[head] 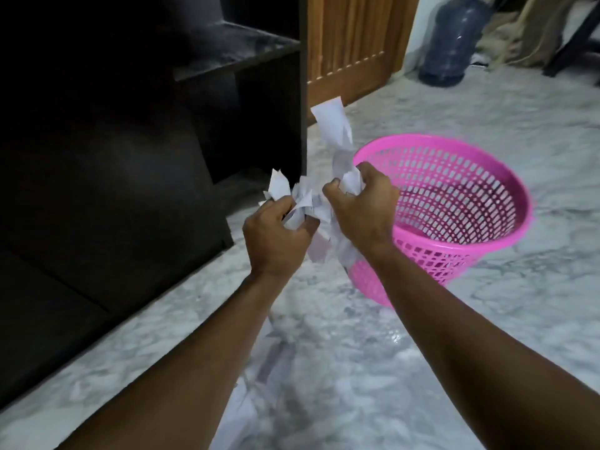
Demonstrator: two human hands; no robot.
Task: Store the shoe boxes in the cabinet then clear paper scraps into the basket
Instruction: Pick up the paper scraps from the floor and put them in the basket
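Both hands hold a bunch of white paper scraps (334, 131) in the air, just left of the pink mesh basket (461, 241). My left hand (276, 235) is closed around the lower part of the bunch. My right hand (360, 203) grips the upper part, with a long strip sticking up above it. The basket stands on the marble floor, tilted toward me, and its inside looks bare. The dark cabinet (136, 164) fills the left side; its shelves are in shadow and no shoe box is discernible. More paper scraps (269, 362) lie on the floor below my arms.
A wooden door (354, 47) stands behind the cabinet's right edge. A large blue water bottle (454, 40) sits on the floor at the back right, beside beige cloth (526, 37) and a dark furniture leg (571, 43). The grey marble floor (487, 319) spreads to the right.
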